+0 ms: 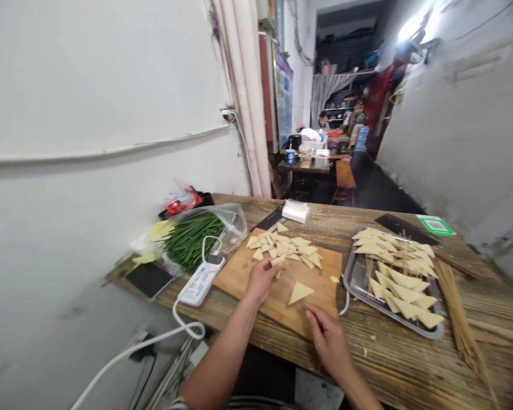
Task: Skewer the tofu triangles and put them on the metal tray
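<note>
My left hand (pixel 261 280) reaches to the near edge of a heap of pale tofu-sheet triangles (pixel 284 246) on a wooden cutting board (pixel 239 277). Its fingers close on one triangle (pixel 277 261) at the heap's edge. My right hand (pixel 327 336) is over the board's near right corner, thumb and forefinger pinched together. Whatever is between them is too thin to make out. Just beyond those fingertips is a single triangle (pixel 301 292), apart from the heap. To the right, a metal tray (pixel 349 279) bears several skewered triangles (pixel 404 285).
A bundle of thin wooden skewers (pixel 457 319) lies right of the tray. Left of the board are a white power strip (pixel 202 280) with its cable, a bag of green chives (pixel 192 239) and a dark phone (pixel 149 279). A white tissue pack (pixel 296 210) sits behind the board.
</note>
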A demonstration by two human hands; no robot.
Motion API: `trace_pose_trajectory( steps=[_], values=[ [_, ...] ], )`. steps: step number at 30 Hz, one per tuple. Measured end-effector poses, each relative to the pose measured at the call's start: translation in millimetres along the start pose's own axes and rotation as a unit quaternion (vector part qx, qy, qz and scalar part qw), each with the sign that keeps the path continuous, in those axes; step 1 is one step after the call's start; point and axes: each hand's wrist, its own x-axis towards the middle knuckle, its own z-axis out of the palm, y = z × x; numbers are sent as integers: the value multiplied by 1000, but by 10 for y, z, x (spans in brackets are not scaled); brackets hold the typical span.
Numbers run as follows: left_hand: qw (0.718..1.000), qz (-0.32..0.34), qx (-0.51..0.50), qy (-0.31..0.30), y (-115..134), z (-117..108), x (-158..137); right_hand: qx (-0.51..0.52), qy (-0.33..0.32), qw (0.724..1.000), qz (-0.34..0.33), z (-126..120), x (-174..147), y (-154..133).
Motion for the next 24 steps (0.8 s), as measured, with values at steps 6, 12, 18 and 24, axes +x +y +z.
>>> trace_pose_trajectory(
  steps=[6,12,18,24],
  values=[
    [981,-89,-155,-72,95,-59,2,-6,-53,999,0,-34,13,31],
    [948,-161,-252,-107,99,-181,52,17,-107,994,31,-107,58,-23],
    [936,-198,-279,-83,152,-197,82,28,-127,990,58,-132,101,-44],
    [938,-213,-262,-74,171,-183,101,45,-121,989,68,-104,114,-35]
  ],
)
